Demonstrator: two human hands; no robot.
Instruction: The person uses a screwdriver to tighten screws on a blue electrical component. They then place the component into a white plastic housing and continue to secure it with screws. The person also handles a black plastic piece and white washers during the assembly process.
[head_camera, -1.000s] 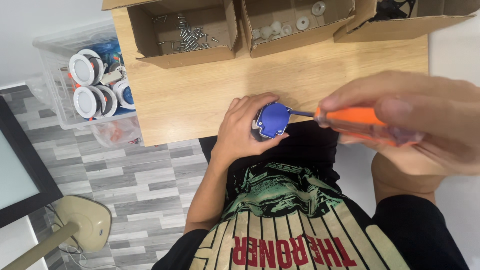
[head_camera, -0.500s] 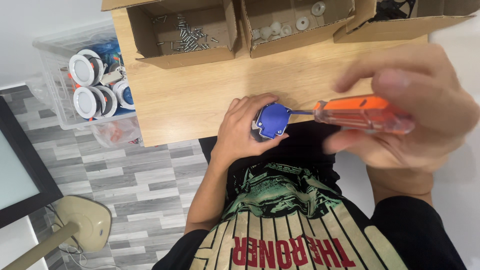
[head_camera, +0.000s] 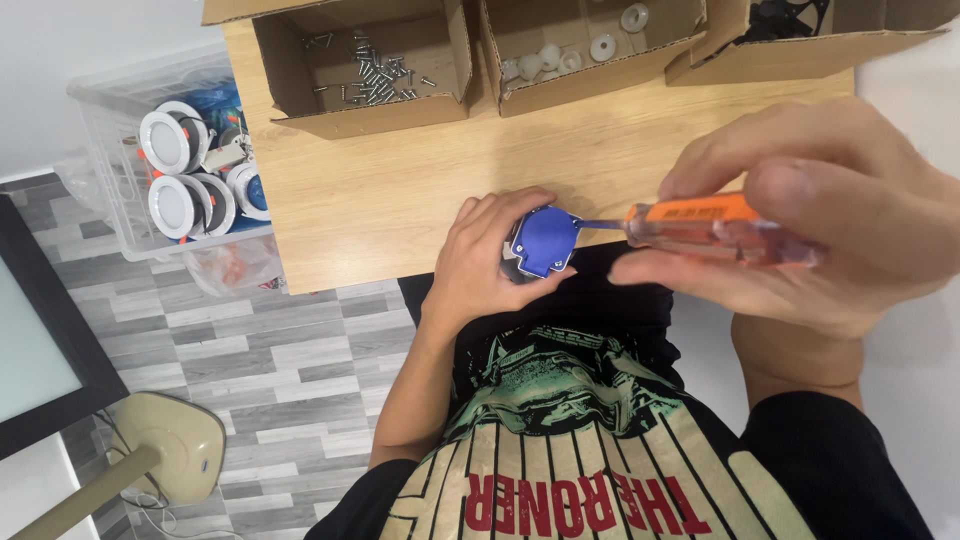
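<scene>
My left hand (head_camera: 480, 265) curls tight around a small blue plastic fitting with angular edges (head_camera: 543, 241), held just off the near edge of the pale wooden tabletop (head_camera: 390, 190). My right hand (head_camera: 820, 225) wraps thumb and fingers closed on a screwdriver with a glossy orange see-through handle (head_camera: 715, 228), wrist raised, its thin metal shaft level and touching the fitting. Beyond, on the tabletop, an open cardboard box of loose metal screws (head_camera: 365, 70).

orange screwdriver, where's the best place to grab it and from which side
Grip the screwdriver on its thick orange handle, from the right end, as the right hand does. It lies level with its thin shaft pointing left into the blue part held by the left hand.
</scene>
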